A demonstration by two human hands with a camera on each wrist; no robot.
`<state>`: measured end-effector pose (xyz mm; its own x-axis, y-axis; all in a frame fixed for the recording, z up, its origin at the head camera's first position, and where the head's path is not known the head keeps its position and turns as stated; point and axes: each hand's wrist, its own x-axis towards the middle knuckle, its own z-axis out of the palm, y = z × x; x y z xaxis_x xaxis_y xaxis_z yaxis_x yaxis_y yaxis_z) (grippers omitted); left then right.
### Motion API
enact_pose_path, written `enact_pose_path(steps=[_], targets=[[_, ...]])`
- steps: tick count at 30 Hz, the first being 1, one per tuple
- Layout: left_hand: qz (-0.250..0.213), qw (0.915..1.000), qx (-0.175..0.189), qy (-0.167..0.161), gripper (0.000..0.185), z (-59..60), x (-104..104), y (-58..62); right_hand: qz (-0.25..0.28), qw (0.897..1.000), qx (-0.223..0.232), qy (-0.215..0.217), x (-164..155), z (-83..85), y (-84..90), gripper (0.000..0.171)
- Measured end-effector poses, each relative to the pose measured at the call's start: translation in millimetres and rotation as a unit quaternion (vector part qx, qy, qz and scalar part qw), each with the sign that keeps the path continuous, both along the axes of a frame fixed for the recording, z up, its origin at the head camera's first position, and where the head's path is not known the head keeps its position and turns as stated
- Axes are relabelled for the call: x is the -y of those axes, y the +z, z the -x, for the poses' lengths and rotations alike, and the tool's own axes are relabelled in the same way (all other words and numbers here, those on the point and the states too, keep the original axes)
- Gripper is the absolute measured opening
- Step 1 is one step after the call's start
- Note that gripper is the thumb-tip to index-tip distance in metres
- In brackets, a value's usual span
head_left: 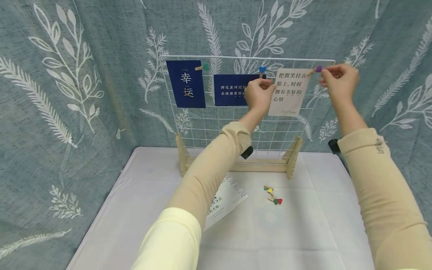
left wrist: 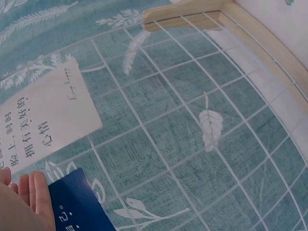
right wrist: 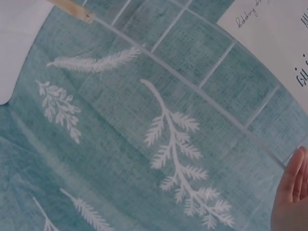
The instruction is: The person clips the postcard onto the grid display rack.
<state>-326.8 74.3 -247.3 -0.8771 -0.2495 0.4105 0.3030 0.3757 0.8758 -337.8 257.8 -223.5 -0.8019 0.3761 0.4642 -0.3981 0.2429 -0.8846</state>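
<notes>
A white wire grid [head_left: 216, 123] stands upright in a wooden base on the table. A dark blue card [head_left: 186, 83] hangs at its left under a green heart clip [head_left: 203, 67]. A second blue card [head_left: 233, 90] hangs in the middle under a blue heart clip [head_left: 262, 70]. My left hand [head_left: 259, 94] holds the left edge of a white card [head_left: 288, 92] against the grid. My right hand [head_left: 337, 79] pinches a purple heart clip [head_left: 317, 69] at that card's top right corner. The wrist views show the white card [left wrist: 43, 120] and the grid wires [right wrist: 202, 96].
On the white table [head_left: 297, 232] lie a few loose heart clips [head_left: 273, 195] and another white printed card [head_left: 224, 200] partly under my left forearm. A teal leaf-patterned cloth [head_left: 84, 75] closes in the back and both sides.
</notes>
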Motion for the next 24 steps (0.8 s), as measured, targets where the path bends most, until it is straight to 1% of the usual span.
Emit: enact_pose_path(steps=[2, 4, 7, 11, 13, 19, 24], targets=[[0.001, 1.0000, -0.006, 0.000, 0.018, -1.1, 3, -1.6, -0.005, 1.000, 0.004, -0.007, 0, -0.9, -0.9, 0.021], [0.002, 0.9999, -0.010, -0.001, 0.018, -2.0, 7, -2.7, -0.005, 1.000, 0.005, -0.009, 0, -1.7, -1.5, 0.018], [0.002, 0.9999, -0.012, -0.005, 0.018, -3.0, 12, -3.5, -0.003, 1.000, 0.003, -0.009, 0, -2.9, -2.4, 0.004], [0.006, 0.9999, -0.009, -0.004, 0.018, -3.8, 17, -4.4, -0.013, 1.000, -0.002, -0.011, -1, -5.9, -3.9, 0.020], [0.008, 0.9999, -0.006, -0.001, 0.018, -4.3, 20, -5.0, -0.018, 1.000, 0.000, -0.012, -2, -7.3, -4.6, 0.022], [0.002, 0.9999, -0.009, -0.004, 0.019, -9.4, 27, -7.9, -0.036, 0.999, 0.017, -0.017, -3, -10.8, -7.4, 0.016], [0.007, 1.0000, -0.005, -0.003, 0.020, -11.5, 34, -10.5, -0.042, 0.999, 0.016, -0.019, -2, -11.7, -10.2, 0.015]])
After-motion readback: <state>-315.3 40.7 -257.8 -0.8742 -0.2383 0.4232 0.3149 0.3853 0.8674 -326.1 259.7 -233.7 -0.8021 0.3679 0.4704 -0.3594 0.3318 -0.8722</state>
